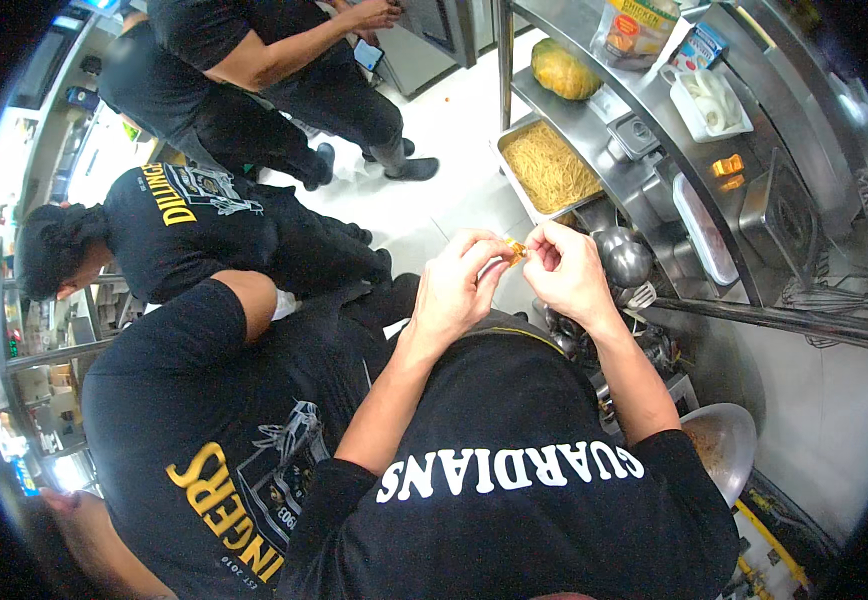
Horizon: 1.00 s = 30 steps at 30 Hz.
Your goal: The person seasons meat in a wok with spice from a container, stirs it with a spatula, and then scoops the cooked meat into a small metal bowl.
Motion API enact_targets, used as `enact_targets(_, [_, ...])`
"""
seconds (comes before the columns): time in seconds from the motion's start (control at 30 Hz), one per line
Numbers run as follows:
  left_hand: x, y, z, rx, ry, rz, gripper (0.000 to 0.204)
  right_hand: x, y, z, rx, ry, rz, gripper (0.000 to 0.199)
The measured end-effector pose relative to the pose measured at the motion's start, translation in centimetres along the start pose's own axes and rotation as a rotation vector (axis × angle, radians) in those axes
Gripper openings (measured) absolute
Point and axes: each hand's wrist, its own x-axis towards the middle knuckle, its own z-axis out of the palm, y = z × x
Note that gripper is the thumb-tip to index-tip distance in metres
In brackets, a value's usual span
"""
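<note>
In front of my chest, both hands are raised and close together. Between the fingertips of my left hand (457, 285) and my right hand (566, 272) is a small shiny gold-orange packet (515, 249). Both hands pinch it, one from each side; its contents cannot be made out. Similar gold-orange packets (728, 170) lie on the metal shelf to the right. Just beyond my hands, a rectangular metal pan of noodles (499, 150) stands on a lower level.
Steel shelving (644, 110) at right carries a yellow-green squash (565, 72), a food bag (637, 33), a white tub (699, 118) and a whisk (832, 299). Ladles (626, 258) hang below. A large bowl (739, 440) sits lower right. Several people in black shirts (194, 370) crowd my left.
</note>
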Motion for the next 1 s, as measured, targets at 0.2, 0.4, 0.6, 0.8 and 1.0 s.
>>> enact_targets(0.2, [0.6,0.4,0.1,0.028,-0.071,0.049,0.016,-0.3,0.0,-1.1,0.079,-0.084,-0.035,0.013])
enact_targets(0.4, [2.3,1.2,0.3,-0.177,-0.32,0.146,0.02,-0.3,4.6,-3.7,0.737,-0.357,0.25,0.008])
enact_targets(0.6, [1.8,-0.5,1.1,-0.752,-0.45,-0.166,0.02,-3.0,6.5,-3.3,1.319,-0.289,0.394,0.01])
enact_targets(0.8, [2.6,-0.8,2.4,-0.616,-0.319,-0.278,0.035,-3.2,7.4,-2.4,0.935,0.013,0.171,0.003])
enact_targets(1.0, [5.4,-1.8,3.7,-0.465,-0.314,-0.12,0.019,-2.9,4.6,-3.2,0.649,0.124,0.098,0.004])
